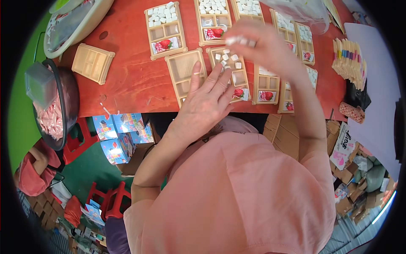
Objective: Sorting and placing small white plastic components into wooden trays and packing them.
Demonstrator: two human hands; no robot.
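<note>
My left hand [205, 99] lies with fingers spread over two beige compartment trays. Its fingertips reach the tray [246, 80] that holds a few small white pillow-shaped pieces [226, 57] and a red-and-white strawberry sachet [240, 94]. Under the thumb side sits the other tray [171, 67], whose large compartment is bare. Above the far right corner of the partly filled tray, my right hand [264, 46] is curled, blurred by motion, around a cluster of white pieces [241, 41].
Filled trays [182, 31] stand along the far side and right of the red table [135, 76]. An unfilled tray [93, 63] lies left. A dark basin [63, 93] holds pink packets. Bundled wooden sticks [349, 63] and a plastic bag [302, 12] are right.
</note>
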